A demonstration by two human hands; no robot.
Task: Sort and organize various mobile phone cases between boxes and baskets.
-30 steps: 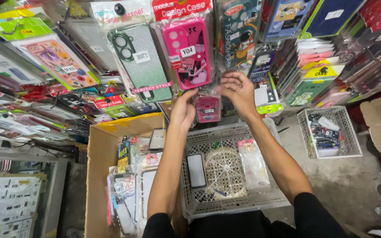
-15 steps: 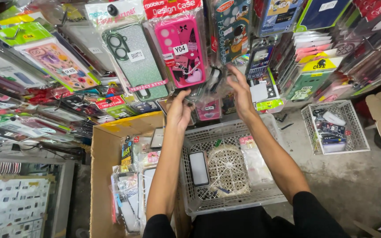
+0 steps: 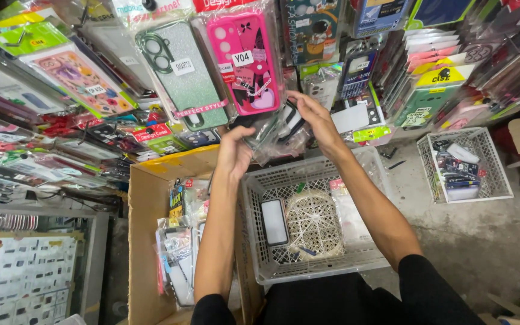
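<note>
Both my hands hold a clear plastic packet with a dark phone case [image 3: 281, 129] in front of a wall of hanging cases. My left hand [image 3: 235, 153] grips its lower left edge. My right hand [image 3: 311, 117] grips its upper right side. Just above hang a pink phone case in a packet [image 3: 245, 63] and a green glitter case [image 3: 182, 75]. Below my hands stands a white plastic crate [image 3: 254, 241] holding a black-rimmed phone case [image 3: 274, 221] and a clear packet [image 3: 347, 207].
A cardboard box [image 3: 151, 192] full of packaged cases sits left of the crate. A smaller white basket [image 3: 493, 162] of items stands on the concrete floor at right. Packaged cases hang densely across the top and left.
My hands have come down from the hanging rack with a clear packet between them; the view has shifted slightly downward and left.
</note>
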